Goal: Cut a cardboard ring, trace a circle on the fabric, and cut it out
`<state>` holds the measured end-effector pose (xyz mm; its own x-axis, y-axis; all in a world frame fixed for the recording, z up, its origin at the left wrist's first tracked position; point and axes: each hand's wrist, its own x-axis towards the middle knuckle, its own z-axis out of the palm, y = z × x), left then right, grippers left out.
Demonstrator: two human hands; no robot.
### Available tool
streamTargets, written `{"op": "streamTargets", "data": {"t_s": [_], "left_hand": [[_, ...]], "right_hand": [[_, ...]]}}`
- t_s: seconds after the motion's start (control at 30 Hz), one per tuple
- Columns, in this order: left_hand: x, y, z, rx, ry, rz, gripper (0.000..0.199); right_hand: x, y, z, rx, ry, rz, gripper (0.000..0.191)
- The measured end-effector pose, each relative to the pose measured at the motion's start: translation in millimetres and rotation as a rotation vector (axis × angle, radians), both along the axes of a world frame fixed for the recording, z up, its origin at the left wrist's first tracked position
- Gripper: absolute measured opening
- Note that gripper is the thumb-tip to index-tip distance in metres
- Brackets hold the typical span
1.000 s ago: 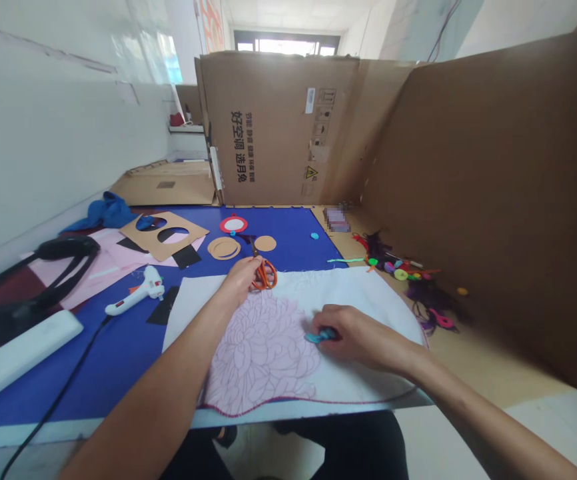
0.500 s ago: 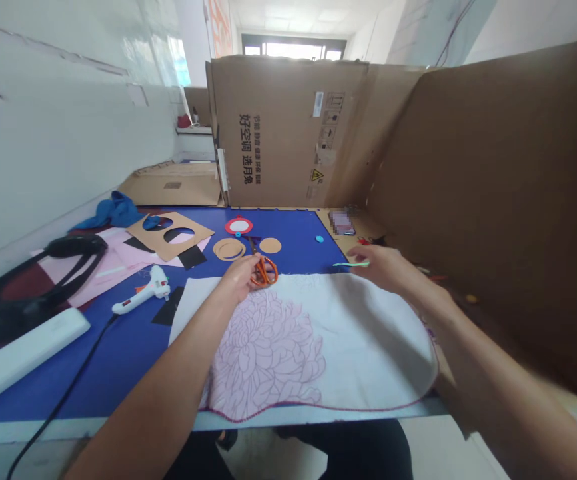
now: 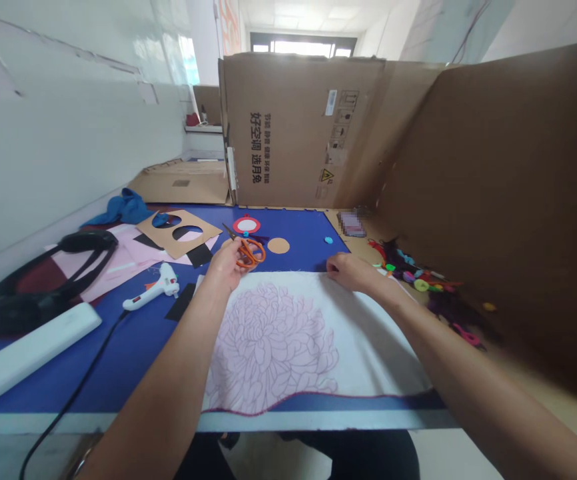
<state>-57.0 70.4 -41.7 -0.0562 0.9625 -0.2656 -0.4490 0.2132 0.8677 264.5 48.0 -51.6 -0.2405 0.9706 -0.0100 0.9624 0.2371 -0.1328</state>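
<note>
A white cloth [image 3: 358, 347] with a pale flower print lies along the front of the blue table. At its back left, my left hand [image 3: 226, 268] is closed on orange-handled scissors [image 3: 250, 253], whose dark blades point up and left. My right hand [image 3: 344, 270] is curled at the back edge of the cloth, fingers bent; what it pinches, if anything, is hidden. Between and beyond the hands lie a tan cardboard disc [image 3: 278, 246] and a red ring with a white centre [image 3: 247, 225]. A small blue piece [image 3: 328, 240] lies behind my right hand.
At left are a white glue gun [image 3: 153, 290] with a black cord, a long white object [image 3: 33, 353], black headphones [image 3: 81, 257] and a cardboard sheet with holes [image 3: 181, 248]. Colourful scraps [image 3: 421, 285] lie at right. Tall cardboard [image 3: 293, 133] stands behind.
My left hand has moved left and slightly up, and the scissors have turned. My right hand has moved left onto the cloth's back edge; the green strip it held no longer shows there.
</note>
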Motion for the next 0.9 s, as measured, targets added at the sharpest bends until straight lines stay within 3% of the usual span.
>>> {"op": "streamTargets", "data": {"t_s": [0.27, 0.43, 0.67, 0.9], "left_hand": [[2, -3, 0.3, -0.031, -0.050, 0.016, 0.022], [2, -5, 4.2, -0.037, -0.033, 0.070, 0.024], [4, -10, 8.7, -0.083, 0.024, 0.097, 0.023], [6, -9, 4.9, -0.102, 0.051, 0.073, 0.025]], "right_hand": [[-13, 30, 1.5, 0.053, 0.055, -0.091, 0.029], [-55, 69, 7.2, 0.052, 0.164, -0.134, 0.032], [-103, 111, -1.6, -0.048, 0.275, -0.238, 0.068], [-116, 116, -6.2, -0.100, 0.455, -0.289, 0.038]]}}
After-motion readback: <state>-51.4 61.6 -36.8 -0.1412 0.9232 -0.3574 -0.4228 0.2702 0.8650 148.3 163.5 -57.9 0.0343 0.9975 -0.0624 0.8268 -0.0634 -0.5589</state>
